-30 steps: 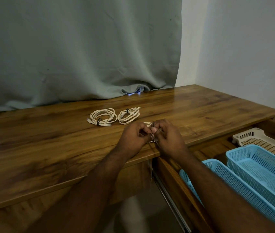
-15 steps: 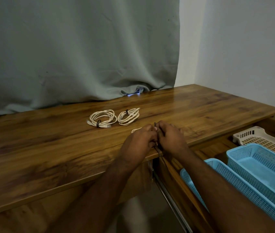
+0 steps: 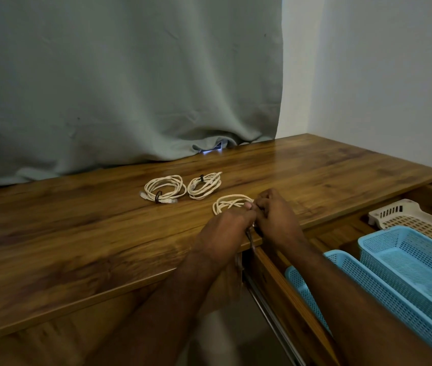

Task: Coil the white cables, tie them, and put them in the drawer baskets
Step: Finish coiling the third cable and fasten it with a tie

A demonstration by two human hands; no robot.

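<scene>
The left hand (image 3: pixel 226 228) and right hand (image 3: pixel 275 220) are pressed together at the desk (image 3: pixel 77 233) edge, fingers pinched on a dark tie (image 3: pixel 250 237) around the third coil (image 3: pixel 232 202). More of that coil is exposed beyond the fingertips than half a second ago. Two tied coils (image 3: pixel 164 188) (image 3: pixel 204 184) lie farther off; the blue baskets (image 3: pixel 407 265) are seen right of the right hand.

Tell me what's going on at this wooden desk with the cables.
A person is bundling white cables. Both hands, left hand and right hand, are pinched together on a third white cable coil at the desk's front edge, apparently fastening a dark tie. Two tied white coils lie behind it on the wooden desk. The blue plastic baskets in the open drawer look empty.
</scene>
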